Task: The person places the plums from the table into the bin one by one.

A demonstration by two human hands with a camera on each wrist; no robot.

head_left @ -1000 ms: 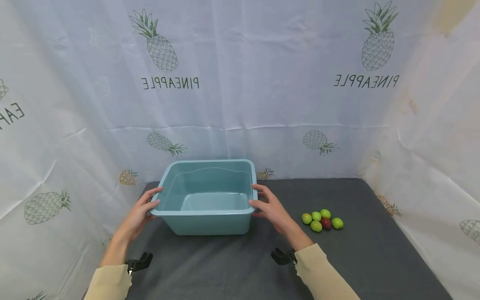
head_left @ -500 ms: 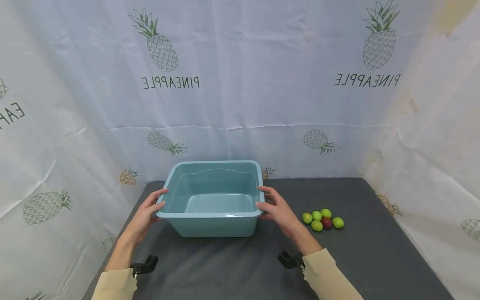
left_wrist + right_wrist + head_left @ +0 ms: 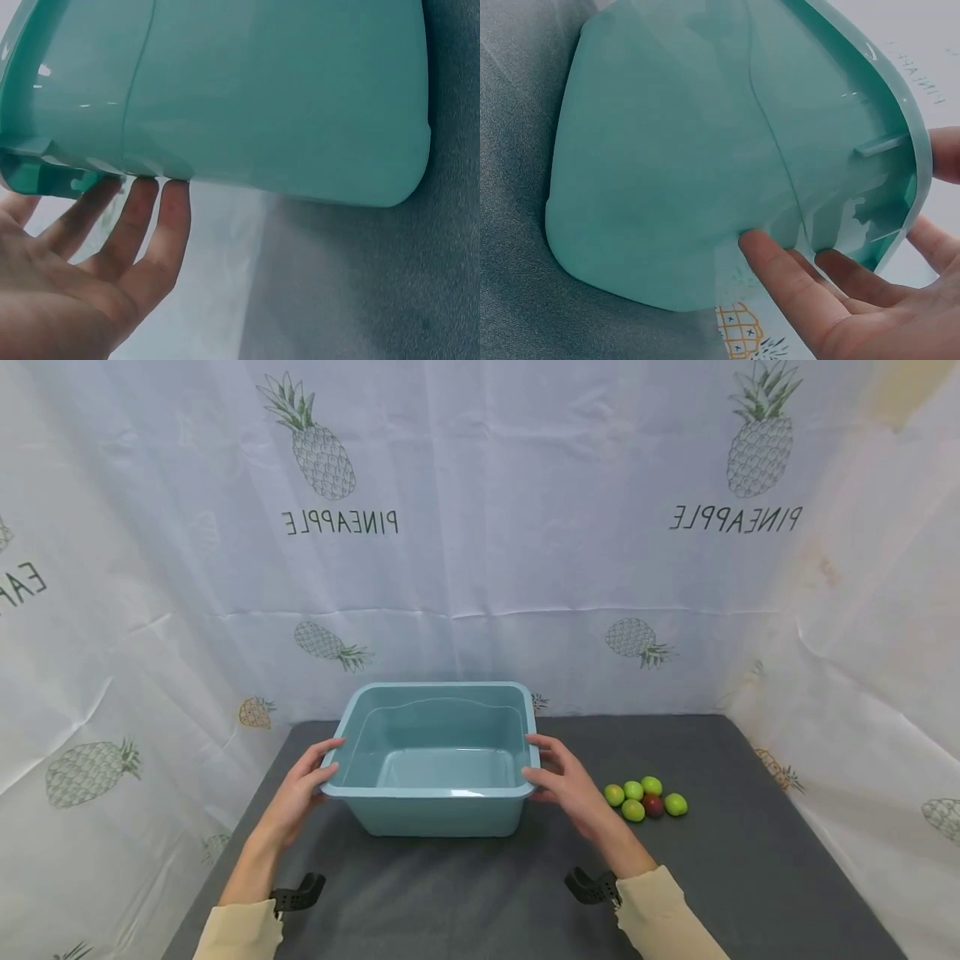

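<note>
A blue-green plastic basin (image 3: 435, 817) with nothing in it stands at the back left of the dark table. My left hand (image 3: 297, 793) grips its left rim, thumb and a finger over the edge. On the opposite side my right hand (image 3: 572, 783) holds the right rim the same way. The left wrist view has the fingers (image 3: 176, 217) of the left hand under the rim, tips against the outer wall. Fingertips of the right hand (image 3: 885, 300) press the outer wall in the right wrist view, while its thumb is partly hidden behind the rim.
Several small green fruits (image 3: 633, 811) and one dark red fruit (image 3: 653, 806) lie in a cluster right of the right hand, on the dark tabletop (image 3: 450, 902). A white curtain (image 3: 480, 568) printed with pineapples hangs behind the table and along both sides.
Both hands have moved to the right with the basin between them, and slightly toward the front. The fruits have stayed in place, and the right hand is now closer to them.
</note>
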